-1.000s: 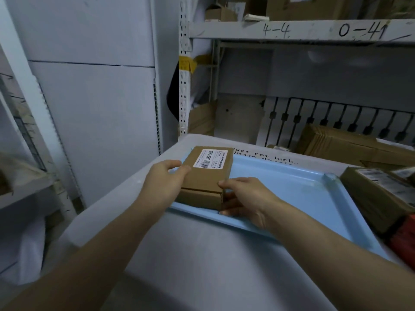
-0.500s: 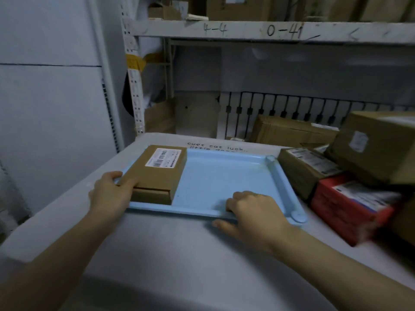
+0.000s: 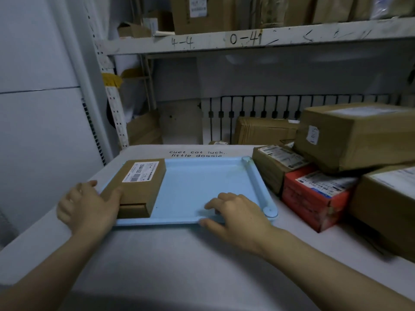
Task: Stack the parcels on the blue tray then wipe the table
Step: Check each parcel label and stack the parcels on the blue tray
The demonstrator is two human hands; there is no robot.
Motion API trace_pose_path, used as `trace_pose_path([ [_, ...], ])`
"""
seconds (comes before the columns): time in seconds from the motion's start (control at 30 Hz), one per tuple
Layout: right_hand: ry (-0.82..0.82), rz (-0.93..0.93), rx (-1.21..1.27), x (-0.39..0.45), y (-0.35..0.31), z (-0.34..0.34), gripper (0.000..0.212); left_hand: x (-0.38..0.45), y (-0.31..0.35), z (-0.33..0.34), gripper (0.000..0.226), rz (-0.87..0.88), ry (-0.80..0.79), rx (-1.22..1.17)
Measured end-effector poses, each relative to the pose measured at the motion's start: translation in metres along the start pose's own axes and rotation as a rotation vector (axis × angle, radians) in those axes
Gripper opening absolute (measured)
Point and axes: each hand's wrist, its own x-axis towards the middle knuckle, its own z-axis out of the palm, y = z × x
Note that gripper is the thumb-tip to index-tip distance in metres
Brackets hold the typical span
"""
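While the left hand (image 3: pixel 86 207) is resting against the near left corner of the brown parcel (image 3: pixel 140 184), its fingers are lying loosely spread, thumb touching the parcel's near edge, not gripping. That parcel is lying flat in the blue tray (image 3: pixel 197 187), at the tray's 9 o'clock side, label facing up. The right hand (image 3: pixel 238 215) is sitting at the tray's 5 o'clock, on the near rim, fingers curled down onto the tray floor and thumb lying along the outside of the rim; whether it is actually pinching the rim, I cannot tell.

Compared with half a second ago: the parcel is staying in the same tray corner, the left hand is staying at it, and the right hand is staying at the near rim. The view is showing more of the right side.

At the tray's 3 o'clock, on the table (image 3: pixel 179 265), a labelled brown box (image 3: pixel 272 167) is standing just beside the rim, a red box (image 3: pixel 314 198) next to it, and a large taped carton (image 3: pixel 359 135) is resting behind and above them.
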Motion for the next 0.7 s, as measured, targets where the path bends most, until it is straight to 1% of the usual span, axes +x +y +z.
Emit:
trace_pose_path([
  [0.03, 0.041, 0.021, 0.061, -0.003, 0.003, -0.005, 0.047, -0.008, 0.012, -0.002, 0.061, 0.066, 0.022, -0.028],
  [0.1, 0.179, 0.077, 0.202, -0.010, 0.015, -0.020, 0.042, -0.029, 0.049, 0.002, 0.054, 0.252, -0.016, -0.121],
  [0.13, 0.270, 0.107, 0.290, -0.014, 0.022, -0.028, 0.038, -0.040, 0.071, 0.006, 0.050, 0.349, -0.068, -0.189],
  [0.2, 0.478, 0.178, 0.464, -0.021, 0.036, -0.048, 0.029, -0.067, 0.120, 0.017, 0.041, 0.489, -0.201, -0.349],
  [0.27, 0.684, 0.239, 0.588, -0.032, 0.049, -0.070, 0.021, -0.098, 0.169, 0.029, 0.037, 0.573, -0.305, -0.465],
  [0.3, 0.775, 0.266, 0.624, -0.041, 0.056, -0.081, 0.018, -0.114, 0.192, 0.034, 0.037, 0.585, -0.374, -0.509],
  [0.37, 0.898, 0.319, 0.641, -0.060, 0.073, -0.098, 0.017, -0.139, 0.229, 0.047, 0.044, 0.541, -0.541, -0.616],
  [0.4, 0.931, 0.357, 0.651, -0.069, 0.080, -0.105, 0.019, -0.148, 0.246, 0.054, 0.053, 0.500, -0.636, -0.679],
  [0.47, 0.974, 0.450, 0.701, -0.085, 0.096, -0.115, 0.025, -0.159, 0.280, 0.066, 0.080, 0.398, -0.808, -0.750],
  [0.5, 0.982, 0.489, 0.728, -0.088, 0.102, -0.118, 0.031, -0.162, 0.293, 0.070, 0.092, 0.298, -0.879, -0.765],
  [0.53, 0.985, 0.524, 0.738, -0.090, 0.107, -0.121, 0.037, -0.163, 0.305, 0.076, 0.094, 0.220, -0.945, -0.785],
  [0.6, 0.966, 0.571, 0.730, -0.092, 0.115, -0.130, 0.050, -0.167, 0.320, 0.081, 0.078, 0.094, -1.078, -0.801],
  [0.63, 0.939, 0.592, 0.731, -0.092, 0.118, -0.134, 0.056, -0.170, 0.326, 0.083, 0.081, 0.021, -1.156, -0.811],
  [0.67, 0.906, 0.610, 0.736, -0.092, 0.120, -0.137, 0.061, -0.172, 0.329, 0.085, 0.093, -0.048, -1.226, -0.802],
  [0.7, 0.871, 0.624, 0.747, -0.091, 0.123, -0.138, 0.064, -0.176, 0.331, 0.083, 0.100, -0.106, -1.273, -0.796],
])
